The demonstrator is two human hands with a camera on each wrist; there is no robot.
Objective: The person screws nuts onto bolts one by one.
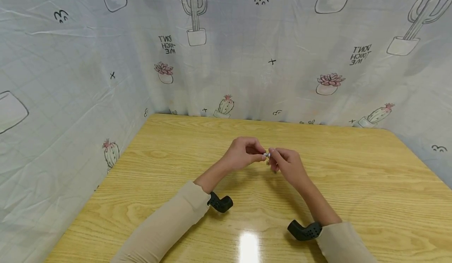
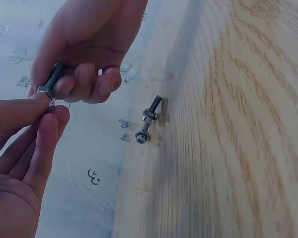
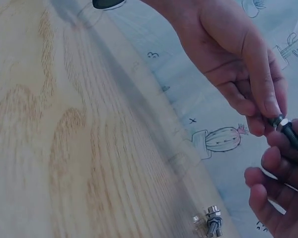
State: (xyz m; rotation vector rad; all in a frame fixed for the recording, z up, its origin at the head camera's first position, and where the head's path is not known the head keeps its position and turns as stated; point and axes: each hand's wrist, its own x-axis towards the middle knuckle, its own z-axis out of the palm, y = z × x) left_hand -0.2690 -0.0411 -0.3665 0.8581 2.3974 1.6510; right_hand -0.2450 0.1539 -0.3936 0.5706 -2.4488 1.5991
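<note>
Between the fingertips of both hands is a metal bolt (image 2: 54,75) with a dark threaded shaft and a silver hex nut (image 3: 284,122) on it. My left hand (image 1: 241,153) pinches one end of the bolt with thumb and fingers. From the other side, my right hand (image 1: 287,163) grips the threaded shaft, its other fingers curled loosely. The fingertips partly cover the bolt in every view. Just beyond the hands, more bolts with nuts (image 2: 149,119) lie close together on the table; they also show at the bottom of the right wrist view.
The wooden table (image 1: 169,149) reaches to a pale curtain (image 1: 226,70) printed with cacti, at the back and sides. Black wrist mounts stick out from the left sleeve (image 1: 166,223) and the right sleeve (image 1: 346,241). A light reflection shows near the table's front.
</note>
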